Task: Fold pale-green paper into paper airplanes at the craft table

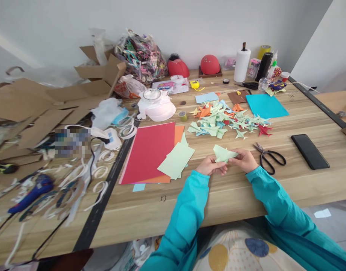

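Pale green and part-folded, the paper piece (224, 154) is pinched by the fingertips of left hand (211, 165) and right hand (244, 160) just above the wooden table (302, 184), scissors (270, 156) nearby, folded paper shapes (226, 122) beyond; seemingly mid-fold, a clean crease wanting aligned edges; no legible writing.

Both arms extended over the near edge of the surface (232, 195), teal sleeves down to the wrists, forearms converging. Pose: left hand (211, 165) and right hand (245, 160) sat close together, just apart, palms turned inward. Fingers on both curled, thumbs on top, pinched closed. Wrists low over the surface.
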Action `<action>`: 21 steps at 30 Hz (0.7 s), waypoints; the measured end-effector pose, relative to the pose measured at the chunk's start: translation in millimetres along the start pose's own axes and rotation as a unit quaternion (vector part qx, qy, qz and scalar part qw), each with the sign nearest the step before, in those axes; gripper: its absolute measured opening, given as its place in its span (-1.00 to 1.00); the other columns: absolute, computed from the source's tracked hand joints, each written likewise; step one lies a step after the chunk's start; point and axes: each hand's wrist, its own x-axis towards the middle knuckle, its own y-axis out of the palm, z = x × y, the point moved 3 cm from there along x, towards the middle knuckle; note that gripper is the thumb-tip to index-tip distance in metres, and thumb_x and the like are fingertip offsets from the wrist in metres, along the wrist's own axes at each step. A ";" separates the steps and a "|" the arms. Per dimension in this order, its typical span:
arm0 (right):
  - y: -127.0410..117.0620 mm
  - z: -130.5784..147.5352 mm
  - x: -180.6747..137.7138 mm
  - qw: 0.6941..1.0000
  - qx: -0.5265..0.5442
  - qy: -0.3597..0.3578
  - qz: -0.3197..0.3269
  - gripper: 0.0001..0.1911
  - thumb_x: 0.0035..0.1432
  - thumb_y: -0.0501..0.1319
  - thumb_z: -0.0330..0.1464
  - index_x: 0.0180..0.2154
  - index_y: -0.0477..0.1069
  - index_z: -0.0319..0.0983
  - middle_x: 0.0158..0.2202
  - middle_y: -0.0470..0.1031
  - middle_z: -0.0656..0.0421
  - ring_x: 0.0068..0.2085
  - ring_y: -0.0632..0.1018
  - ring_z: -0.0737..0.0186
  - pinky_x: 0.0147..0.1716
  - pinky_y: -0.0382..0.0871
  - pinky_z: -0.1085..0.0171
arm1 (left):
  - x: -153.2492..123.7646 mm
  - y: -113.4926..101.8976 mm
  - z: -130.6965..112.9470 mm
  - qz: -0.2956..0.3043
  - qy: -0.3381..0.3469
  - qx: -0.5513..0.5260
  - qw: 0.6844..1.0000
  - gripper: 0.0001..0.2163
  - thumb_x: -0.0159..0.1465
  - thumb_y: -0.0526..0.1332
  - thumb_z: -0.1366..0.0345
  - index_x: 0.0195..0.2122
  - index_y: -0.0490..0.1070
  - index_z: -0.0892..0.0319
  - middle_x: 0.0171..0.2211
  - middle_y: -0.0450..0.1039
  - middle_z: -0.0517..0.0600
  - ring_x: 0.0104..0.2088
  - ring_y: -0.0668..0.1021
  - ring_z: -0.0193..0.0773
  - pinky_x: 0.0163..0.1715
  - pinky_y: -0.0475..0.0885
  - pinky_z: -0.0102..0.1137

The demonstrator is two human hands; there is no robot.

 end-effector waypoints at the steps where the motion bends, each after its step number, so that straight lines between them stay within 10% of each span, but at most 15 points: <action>1: 0.5 0.3 0.0 1.000 0.013 0.002 -0.001 -0.58 -0.24 0.40 -0.22 -0.30 0.44 -0.30 -0.41 0.52 0.12 -0.39 0.53 0.19 -0.37 0.44 0.23 | 0.5 -0.1 0.5 -0.003 0.001 -0.002 1.000 -0.64 -0.13 0.41 0.18 -0.42 0.45 0.37 -0.56 0.50 0.07 -0.57 0.54 -0.26 -0.61 0.42 -0.46; 21: 7.6 1.3 1.5 0.993 0.089 0.061 -0.044 -0.66 -0.20 0.36 -0.15 -0.58 0.42 -0.31 -0.65 0.46 0.19 -0.64 0.38 0.40 -0.60 0.29 0.35 | 5.4 8.6 6.1 -0.014 -0.002 -0.034 0.999 -0.61 -0.11 0.40 0.16 -0.38 0.44 0.40 -0.54 0.50 0.06 -0.56 0.55 -0.27 -0.64 0.41 -0.48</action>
